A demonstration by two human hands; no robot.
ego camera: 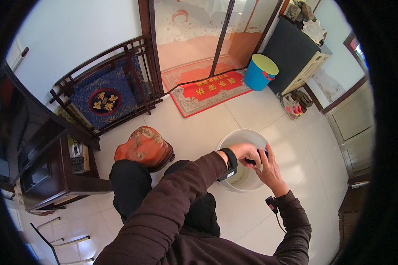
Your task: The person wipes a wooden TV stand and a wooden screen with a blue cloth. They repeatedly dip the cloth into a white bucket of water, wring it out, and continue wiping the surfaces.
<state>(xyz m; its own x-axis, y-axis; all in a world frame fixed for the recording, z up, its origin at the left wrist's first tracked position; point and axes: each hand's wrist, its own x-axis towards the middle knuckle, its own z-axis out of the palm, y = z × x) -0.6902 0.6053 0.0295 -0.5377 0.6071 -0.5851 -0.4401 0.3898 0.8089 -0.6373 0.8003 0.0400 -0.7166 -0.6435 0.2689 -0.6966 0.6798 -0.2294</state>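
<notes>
Both my hands are over a white plastic bucket (242, 136) on the tiled floor in front of me. My left hand (247, 153), with a black strap on its wrist, is curled around a small dark blue item (262, 154), apparently cloth. My right hand (270, 172) grips the same item from the right, fingers pointing up and thumb towards the left hand. Most of the item is hidden by the fingers. Lower inside the bucket, the pale bottom shows some murky marks, and I cannot tell whether it holds water.
A polished reddish stone (141, 147) on a dark base stands by my knees. Beyond lie a red doormat (212, 91), a blue bucket (257, 76) and shoes (293, 106) beside a dark cabinet (290, 49). Dark wooden furniture (49, 175) and a folding metal rack (66, 243) are left.
</notes>
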